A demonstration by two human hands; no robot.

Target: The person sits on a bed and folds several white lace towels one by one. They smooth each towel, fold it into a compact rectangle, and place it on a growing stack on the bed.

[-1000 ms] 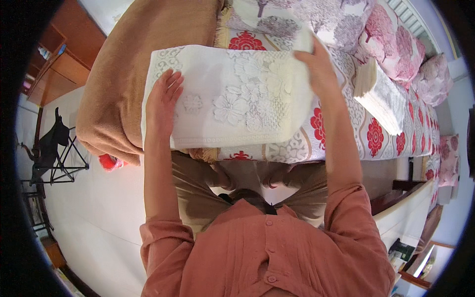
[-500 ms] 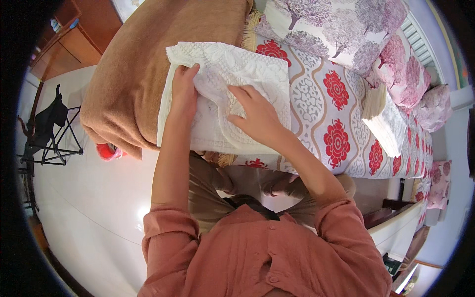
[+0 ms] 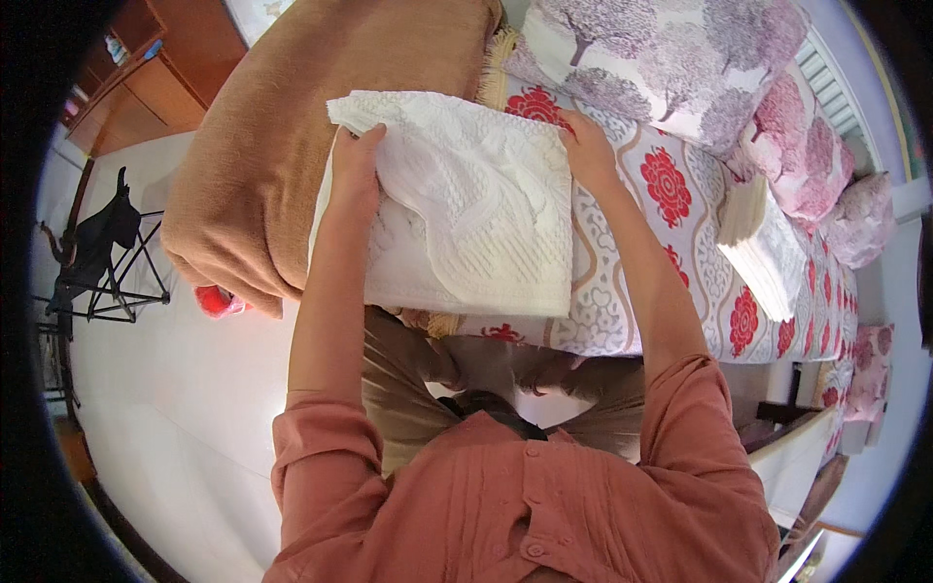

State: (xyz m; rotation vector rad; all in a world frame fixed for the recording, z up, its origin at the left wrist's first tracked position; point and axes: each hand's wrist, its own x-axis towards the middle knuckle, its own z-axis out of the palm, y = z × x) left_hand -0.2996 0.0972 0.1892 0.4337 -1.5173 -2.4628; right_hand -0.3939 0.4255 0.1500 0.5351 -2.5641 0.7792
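Note:
A folded white cloth (image 3: 466, 214) with a raised, lace-like pattern lies in front of me, across the edge of a brown blanket (image 3: 292, 126) and a red-and-grey patterned cover (image 3: 607, 243). My left hand (image 3: 357, 165) grips its left side, thumb on top and the other fingers underneath, mostly out of sight. At the far right corner, my right hand (image 3: 589, 146) pinches the cloth's edge, fingertips partly hidden. A wavy-edged layer runs across the cloth's top.
Farther right on the cover lies a stack of folded white cloth (image 3: 763, 248). Large tree-print pillows (image 3: 671, 58) stand along the back. A black folding chair (image 3: 102, 248) is on the floor at left, and a small red item (image 3: 219, 300) lies below the blanket.
My right hand has moved off the middle of the cloth to its far right corner and taken hold there. The cloth's surface lies flatter. My left hand keeps its grip.

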